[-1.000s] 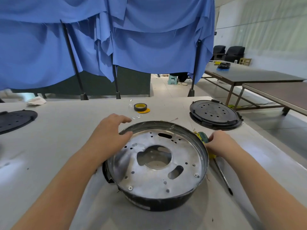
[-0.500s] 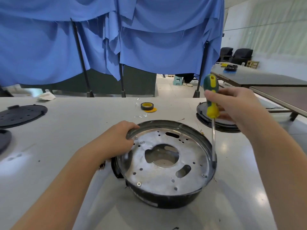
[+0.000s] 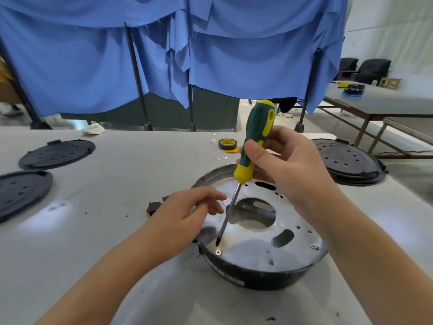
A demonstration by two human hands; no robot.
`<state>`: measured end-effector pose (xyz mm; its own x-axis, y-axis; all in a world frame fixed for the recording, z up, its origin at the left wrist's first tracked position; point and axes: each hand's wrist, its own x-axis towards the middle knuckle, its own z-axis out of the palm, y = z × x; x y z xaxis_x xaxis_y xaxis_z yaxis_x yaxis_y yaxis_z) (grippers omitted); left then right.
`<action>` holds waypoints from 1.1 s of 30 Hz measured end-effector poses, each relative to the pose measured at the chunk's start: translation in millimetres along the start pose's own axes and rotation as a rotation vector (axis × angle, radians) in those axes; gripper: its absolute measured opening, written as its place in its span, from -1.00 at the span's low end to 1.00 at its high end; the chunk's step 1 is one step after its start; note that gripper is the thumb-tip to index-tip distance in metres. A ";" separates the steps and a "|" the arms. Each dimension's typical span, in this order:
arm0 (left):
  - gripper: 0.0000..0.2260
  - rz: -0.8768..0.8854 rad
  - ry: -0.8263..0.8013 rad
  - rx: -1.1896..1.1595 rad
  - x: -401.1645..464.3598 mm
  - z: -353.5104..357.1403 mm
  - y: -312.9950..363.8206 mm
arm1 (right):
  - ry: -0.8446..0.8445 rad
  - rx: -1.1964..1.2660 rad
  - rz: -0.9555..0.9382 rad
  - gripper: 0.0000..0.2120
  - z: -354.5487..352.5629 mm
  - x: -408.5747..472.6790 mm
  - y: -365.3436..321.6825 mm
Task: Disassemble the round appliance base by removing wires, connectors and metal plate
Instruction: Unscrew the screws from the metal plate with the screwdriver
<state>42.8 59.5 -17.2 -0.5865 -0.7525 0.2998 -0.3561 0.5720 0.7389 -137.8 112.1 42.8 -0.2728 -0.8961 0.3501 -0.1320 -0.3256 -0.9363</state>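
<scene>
Since the earlier frame the right hand (image 3: 283, 165) had swung its gripped screwdriver (image 3: 243, 170) down toward the near-left screw (image 3: 218, 252) of the metal plate (image 3: 253, 245), the left hand (image 3: 187, 216) loosely open beside the shaft, the appliance base (image 3: 262, 275) near the worktop's (image 3: 117, 184) front edge; unscrewing looked underway, next needing the tip seated squarely.

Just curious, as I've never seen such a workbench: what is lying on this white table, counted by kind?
Black perforated round plastic covers: 3
Round black appliance base with metal plate: 1
Green-and-yellow screwdriver, in hand: 1
Black-and-yellow tape roll: 1
Total: 6
</scene>
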 end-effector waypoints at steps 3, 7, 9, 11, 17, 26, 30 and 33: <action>-0.59 0.032 0.071 -0.083 -14.0 7.8 -7.6 | -0.024 -0.042 -0.026 -0.83 3.4 -2.4 3.0; -0.60 0.065 0.066 0.008 -21.4 21.3 -13.0 | -0.045 -0.086 -0.060 -0.82 7.2 -3.6 6.3; -0.60 0.106 0.088 0.055 -22.9 24.6 -14.1 | -0.053 -0.106 -0.073 -0.80 7.5 -4.3 6.9; -0.62 0.136 0.109 0.105 -23.0 25.9 -16.6 | -0.060 -0.110 -0.086 -0.81 6.7 -4.5 6.9; -0.63 0.180 0.119 0.173 -23.0 25.8 -16.4 | -0.090 -0.116 -0.107 -0.81 6.5 -5.4 4.0; -0.66 0.178 0.134 0.182 -22.1 26.3 -17.6 | -0.199 -0.221 -0.183 -0.76 5.1 -9.3 -3.4; -0.66 0.188 0.150 0.186 -21.7 27.3 -17.9 | -0.201 -0.200 -0.201 -0.64 7.7 -11.9 -4.9; -0.64 0.197 0.168 0.165 -22.2 30.3 -17.0 | -0.164 -0.229 -0.251 -0.63 12.0 -14.4 -3.0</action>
<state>39.8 76.4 -54.7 -0.5323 -0.6575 0.5332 -0.3689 0.7471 0.5529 -122.1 122.4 40.2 -0.0516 -0.8393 0.5412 -0.3900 -0.4819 -0.7846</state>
